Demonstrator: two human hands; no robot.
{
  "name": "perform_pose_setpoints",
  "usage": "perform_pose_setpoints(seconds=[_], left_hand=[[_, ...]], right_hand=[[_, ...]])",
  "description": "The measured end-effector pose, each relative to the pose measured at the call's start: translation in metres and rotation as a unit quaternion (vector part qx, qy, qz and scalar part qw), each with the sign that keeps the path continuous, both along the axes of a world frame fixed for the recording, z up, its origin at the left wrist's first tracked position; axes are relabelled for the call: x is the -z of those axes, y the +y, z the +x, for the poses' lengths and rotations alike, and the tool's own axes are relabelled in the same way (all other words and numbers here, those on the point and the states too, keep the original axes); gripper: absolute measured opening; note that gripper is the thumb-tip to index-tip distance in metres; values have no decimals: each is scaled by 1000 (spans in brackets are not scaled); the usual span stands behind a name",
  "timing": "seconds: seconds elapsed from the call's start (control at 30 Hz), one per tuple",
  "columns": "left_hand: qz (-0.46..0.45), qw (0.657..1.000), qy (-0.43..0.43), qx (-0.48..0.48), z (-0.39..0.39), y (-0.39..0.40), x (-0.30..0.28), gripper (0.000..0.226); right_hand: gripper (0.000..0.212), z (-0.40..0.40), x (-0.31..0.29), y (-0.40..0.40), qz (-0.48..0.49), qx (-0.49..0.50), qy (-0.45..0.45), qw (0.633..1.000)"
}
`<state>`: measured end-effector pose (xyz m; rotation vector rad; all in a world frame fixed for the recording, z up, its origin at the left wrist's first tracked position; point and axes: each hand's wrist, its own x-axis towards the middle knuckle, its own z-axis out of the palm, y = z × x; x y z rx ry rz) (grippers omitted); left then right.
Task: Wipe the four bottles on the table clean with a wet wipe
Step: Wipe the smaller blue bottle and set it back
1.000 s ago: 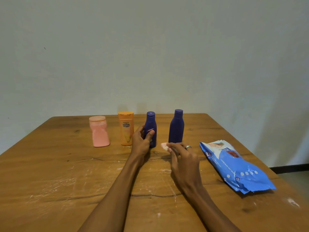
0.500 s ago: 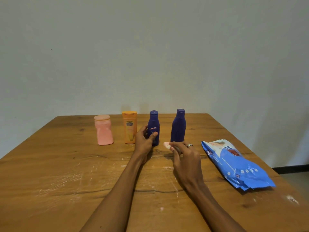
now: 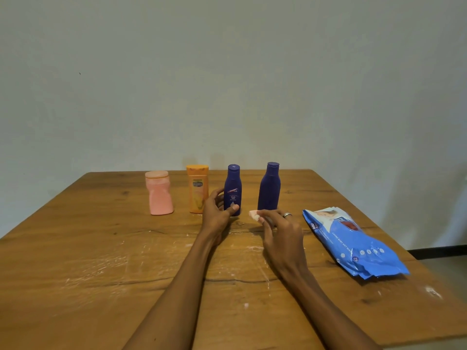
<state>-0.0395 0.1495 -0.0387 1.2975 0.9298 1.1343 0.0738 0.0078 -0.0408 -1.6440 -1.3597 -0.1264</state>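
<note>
My left hand (image 3: 217, 215) curls round the lower part of the small dark-blue bottle (image 3: 233, 189), thumb pressed against its front near the base and the fingers wrapped behind it, while the bottle stands upright on the wooden table (image 3: 101, 261). My right hand (image 3: 280, 229) pinches a small folded wet wipe (image 3: 253, 214) between thumb and fingertips, the pale wad poking out just beside the base of the taller dark-blue bottle (image 3: 269, 187); a ring (image 3: 287, 214) sits on one finger. Both blue bottles are smooth plastic with rounded shoulders narrowing to short screw caps, and the smaller one carries a printed label. Left of them stands the orange bottle (image 3: 197, 189), flat-sided with a wide cap and a label, and further left the pink bottle (image 3: 159, 193), squat, waisted and matte. The four stand in a row toward the far edge of the table, with narrow gaps between them. The tabletop is grained brown wood, cracked in dark lines and streaked with whitish scuffs in front of me. To my right lies the wet wipe pack (image 3: 353, 245), a soft, glossy blue pouch, crinkled, angled toward the right edge. The near stretch of table under my forearms gives open room; behind the bottles rises a plain pale wall (image 3: 227, 84).
</note>
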Motion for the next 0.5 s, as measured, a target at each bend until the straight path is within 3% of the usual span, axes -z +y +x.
perform_pose_setpoints(seconds=[0.5], left_hand=[[16,999,47,-3,-32,-31,-3,74]], right_hand=[[29,-1,-1,-3,-17,4,-14,1000]])
